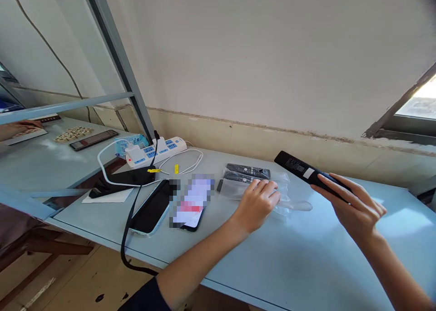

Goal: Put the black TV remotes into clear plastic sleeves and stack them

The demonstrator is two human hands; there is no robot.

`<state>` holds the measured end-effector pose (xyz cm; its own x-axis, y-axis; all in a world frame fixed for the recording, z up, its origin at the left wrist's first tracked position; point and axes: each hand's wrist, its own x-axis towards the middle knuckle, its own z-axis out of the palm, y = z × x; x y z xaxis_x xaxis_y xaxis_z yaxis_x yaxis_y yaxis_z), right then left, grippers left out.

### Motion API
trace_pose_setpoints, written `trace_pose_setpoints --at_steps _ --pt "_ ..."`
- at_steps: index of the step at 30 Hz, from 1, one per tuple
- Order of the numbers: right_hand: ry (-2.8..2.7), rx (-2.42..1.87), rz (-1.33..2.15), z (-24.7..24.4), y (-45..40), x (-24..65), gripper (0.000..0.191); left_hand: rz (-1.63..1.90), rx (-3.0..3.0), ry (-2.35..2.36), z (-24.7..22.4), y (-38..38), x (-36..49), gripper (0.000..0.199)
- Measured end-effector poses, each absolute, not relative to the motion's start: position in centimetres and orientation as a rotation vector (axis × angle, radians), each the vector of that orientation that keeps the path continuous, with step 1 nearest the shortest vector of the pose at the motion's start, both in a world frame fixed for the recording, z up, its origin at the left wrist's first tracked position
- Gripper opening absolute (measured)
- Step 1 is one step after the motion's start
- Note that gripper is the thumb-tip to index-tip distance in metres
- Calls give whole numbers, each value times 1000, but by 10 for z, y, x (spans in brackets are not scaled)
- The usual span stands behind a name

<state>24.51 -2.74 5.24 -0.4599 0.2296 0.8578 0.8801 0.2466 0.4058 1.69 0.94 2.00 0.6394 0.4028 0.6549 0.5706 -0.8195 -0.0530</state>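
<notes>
Whitewashed wall [255, 66] rises behind a pale blue tabletop [306, 256], with a metal frame [132, 88] at the left and the corner of a window [417, 104] at the far right. I count one black remote control [294, 165] up in the right hand [357, 206], fingers and thumb closed around its near end, its other end tilted up toward the wall. Two more remotes [248, 170] lie near the tabletop's middle inside clear plastic wrapping [235, 191]; I cannot tell whether it is one bag or several. Over it the left hand [258, 204] rests with curled fingers, and whether they pinch the plastic I cannot tell.

Left of that lie two phones, one in a pale case [150, 211], one with a lit, blurred screen [192, 202]. Farther left, one white power strip [156, 151] holds plugs, beside a blue packet [121, 148]. A third phone [93, 140] lies past the frame, near another person's hand [23, 128]. Along the near edge, a black cable [127, 238] drops over at left; open room stretches right of the wrapping, below the raised remote.
</notes>
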Motion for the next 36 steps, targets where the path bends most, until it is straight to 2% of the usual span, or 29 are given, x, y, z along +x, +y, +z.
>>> trace_pose_setpoints --at_steps 4,11,17,20,24,29,31,34,36 --pt "-1800 -893 -1129 55 -35 245 38 -997 -2581 -715 19 4 19 27" --pt "-1823 -1087 -1159 49 -45 239 28 -964 -2663 -837 21 9 18 23" --pt "-1852 -923 -1201 49 -47 238 65 -879 -2807 -876 15 8 23 16" --pt "-1784 -943 -1215 47 -47 241 74 -868 -2888 -944 12 7 25 18" --pt "-1750 -914 -1327 48 -46 243 60 -952 -2857 -1107 11 7 27 24" --pt "-1642 -926 -1410 51 -43 247 23 -1121 -2737 -1219 12 5 29 48" --pt "-1603 -1031 -1340 49 -42 248 22 -1163 -2702 -1234 12 5 29 55" --pt "-1589 -1160 -1082 43 -39 245 27 -1205 -2649 -1235 13 5 29 43" --pt "-1542 -1187 -822 40 -38 240 19 -1219 -2628 -1248 14 5 29 36"
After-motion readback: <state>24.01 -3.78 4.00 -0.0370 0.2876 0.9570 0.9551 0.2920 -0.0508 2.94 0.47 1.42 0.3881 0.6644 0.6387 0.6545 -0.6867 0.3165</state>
